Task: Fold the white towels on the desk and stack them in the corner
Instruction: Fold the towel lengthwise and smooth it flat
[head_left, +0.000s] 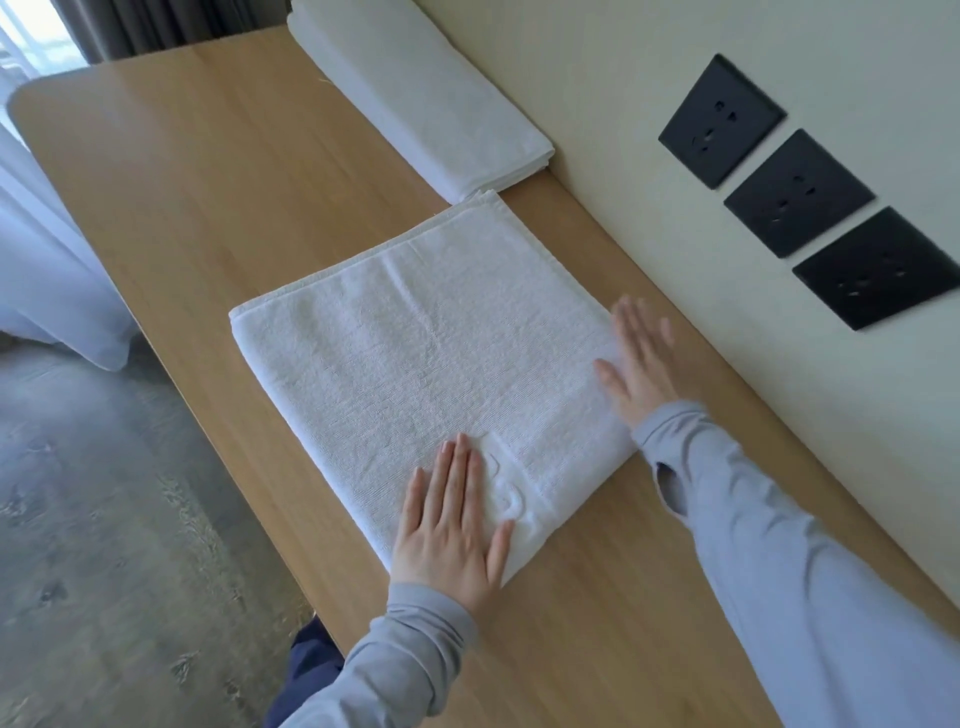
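Both my hands, left (451, 525) and right (640, 358), press flat on a half-folded towel (415, 364); the stack (415, 98) waits in the corner.

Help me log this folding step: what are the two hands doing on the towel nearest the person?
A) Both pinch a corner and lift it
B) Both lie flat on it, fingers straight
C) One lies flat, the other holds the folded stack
B: the left hand and the right hand both lie flat on the towel with fingers straight, and neither touches the folded stack.
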